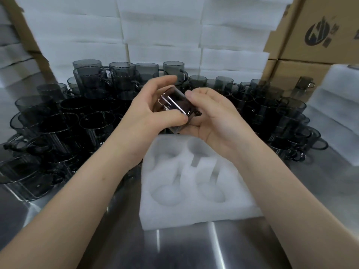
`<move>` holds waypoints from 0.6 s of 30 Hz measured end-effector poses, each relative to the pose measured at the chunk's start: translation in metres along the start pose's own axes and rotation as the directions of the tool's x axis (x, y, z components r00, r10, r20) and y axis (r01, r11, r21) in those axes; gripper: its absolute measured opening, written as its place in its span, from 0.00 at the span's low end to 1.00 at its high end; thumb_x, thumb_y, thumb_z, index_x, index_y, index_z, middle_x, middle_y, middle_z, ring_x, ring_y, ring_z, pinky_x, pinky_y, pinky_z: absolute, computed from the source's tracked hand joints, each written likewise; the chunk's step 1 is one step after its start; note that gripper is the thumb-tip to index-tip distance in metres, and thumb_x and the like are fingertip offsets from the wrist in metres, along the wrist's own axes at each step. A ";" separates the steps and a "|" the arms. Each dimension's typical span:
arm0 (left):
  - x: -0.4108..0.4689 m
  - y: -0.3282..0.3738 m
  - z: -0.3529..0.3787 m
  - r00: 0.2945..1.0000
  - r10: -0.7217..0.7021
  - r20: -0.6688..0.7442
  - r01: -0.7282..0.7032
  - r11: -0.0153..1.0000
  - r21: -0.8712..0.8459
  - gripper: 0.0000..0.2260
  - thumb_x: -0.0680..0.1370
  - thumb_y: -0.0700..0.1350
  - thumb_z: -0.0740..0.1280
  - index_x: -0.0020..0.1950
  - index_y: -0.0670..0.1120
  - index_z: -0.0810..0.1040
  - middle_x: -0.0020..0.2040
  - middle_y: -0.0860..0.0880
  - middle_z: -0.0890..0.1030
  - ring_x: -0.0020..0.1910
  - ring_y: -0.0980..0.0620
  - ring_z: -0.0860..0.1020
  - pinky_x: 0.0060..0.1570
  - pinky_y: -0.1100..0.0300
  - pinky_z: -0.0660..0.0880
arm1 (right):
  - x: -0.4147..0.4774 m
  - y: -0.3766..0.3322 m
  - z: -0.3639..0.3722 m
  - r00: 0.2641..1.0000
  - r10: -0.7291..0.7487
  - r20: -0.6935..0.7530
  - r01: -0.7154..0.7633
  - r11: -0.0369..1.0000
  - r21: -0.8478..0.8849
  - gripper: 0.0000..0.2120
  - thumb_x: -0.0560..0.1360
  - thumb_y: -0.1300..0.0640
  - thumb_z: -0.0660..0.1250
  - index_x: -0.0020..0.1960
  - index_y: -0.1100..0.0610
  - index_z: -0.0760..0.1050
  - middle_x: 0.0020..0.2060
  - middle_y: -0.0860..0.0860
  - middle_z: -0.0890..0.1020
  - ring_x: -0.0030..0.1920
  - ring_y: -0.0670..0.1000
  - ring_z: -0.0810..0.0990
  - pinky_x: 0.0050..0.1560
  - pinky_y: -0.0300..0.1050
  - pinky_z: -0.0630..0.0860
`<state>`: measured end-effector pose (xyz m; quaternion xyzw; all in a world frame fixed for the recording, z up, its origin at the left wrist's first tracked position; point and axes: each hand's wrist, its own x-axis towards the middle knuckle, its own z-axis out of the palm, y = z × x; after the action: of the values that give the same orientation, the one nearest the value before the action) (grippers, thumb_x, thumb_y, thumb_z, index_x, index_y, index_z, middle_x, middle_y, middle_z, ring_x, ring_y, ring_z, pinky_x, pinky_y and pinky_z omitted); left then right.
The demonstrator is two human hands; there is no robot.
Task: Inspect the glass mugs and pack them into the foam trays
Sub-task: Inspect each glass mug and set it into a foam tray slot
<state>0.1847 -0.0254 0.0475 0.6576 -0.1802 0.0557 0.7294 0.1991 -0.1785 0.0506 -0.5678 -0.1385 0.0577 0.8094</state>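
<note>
Both hands hold one smoky glass mug [172, 102] tilted on its side above the far edge of a white foam tray [194, 212]. My left hand [149, 109] curls round the mug from the left, thumb underneath. From the right, my right hand [209, 115] cups it with fingers under its base. The tray lies on the steel table with several round pockets, all without mugs. Several dark glass mugs [64, 121] stand packed on the table to the left, behind and to the right [287, 113].
Stacks of white foam trays [161, 35] rise behind the mugs, and more foam [334, 113] lies at the right. Cardboard boxes [318, 32] stand at the back right. The steel table [194, 249] shows near me.
</note>
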 end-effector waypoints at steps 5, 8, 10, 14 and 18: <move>-0.009 0.000 0.006 0.979 0.043 -0.201 0.000 0.978 0.209 0.29 0.63 0.44 0.73 0.63 0.55 0.73 0.62 0.48 0.76 0.54 0.54 0.81 0.53 0.57 0.79 | 0.001 0.000 -0.003 0.990 -0.139 -0.024 0.137 0.988 -0.077 0.22 0.75 0.66 0.70 0.66 0.56 0.72 0.38 0.50 0.83 0.42 0.54 0.84 0.45 0.52 0.82; -0.013 -0.003 0.010 0.956 0.138 -0.259 -0.041 0.937 0.346 0.21 0.67 0.43 0.75 0.57 0.55 0.78 0.53 0.51 0.80 0.47 0.57 0.81 0.49 0.63 0.78 | 0.000 0.003 -0.001 0.983 -0.164 -0.077 0.141 0.960 -0.241 0.14 0.74 0.65 0.71 0.57 0.54 0.79 0.36 0.46 0.80 0.43 0.50 0.82 0.53 0.60 0.81; -0.011 -0.006 0.007 0.960 0.126 -0.251 -0.030 0.935 0.353 0.18 0.71 0.34 0.73 0.55 0.53 0.80 0.49 0.55 0.82 0.45 0.60 0.82 0.48 0.66 0.78 | 0.002 0.003 -0.001 0.992 -0.104 -0.073 0.083 0.967 -0.241 0.05 0.78 0.56 0.68 0.53 0.54 0.80 0.37 0.46 0.81 0.41 0.46 0.82 0.52 0.53 0.81; -0.006 -0.010 -0.004 0.963 -0.037 -0.266 0.104 0.965 0.240 0.25 0.72 0.24 0.62 0.60 0.47 0.81 0.55 0.50 0.83 0.56 0.55 0.81 0.60 0.56 0.76 | 0.002 0.001 0.004 1.000 -0.005 0.003 0.006 0.968 -0.252 0.16 0.81 0.54 0.58 0.46 0.55 0.83 0.42 0.50 0.86 0.44 0.47 0.84 0.53 0.46 0.80; -0.004 -0.009 -0.007 0.937 -0.130 -0.325 0.166 0.982 0.086 0.23 0.73 0.27 0.57 0.54 0.48 0.82 0.54 0.47 0.84 0.55 0.50 0.82 0.58 0.54 0.78 | -0.001 0.012 0.005 0.979 -0.157 0.131 0.203 0.825 -0.528 0.12 0.76 0.67 0.67 0.46 0.51 0.82 0.41 0.45 0.85 0.45 0.46 0.83 0.51 0.40 0.79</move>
<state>0.1854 -0.0189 0.0377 0.6917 -0.0068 0.1158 0.7128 0.1976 -0.1701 0.0412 -0.7536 -0.2350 -0.0371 0.6127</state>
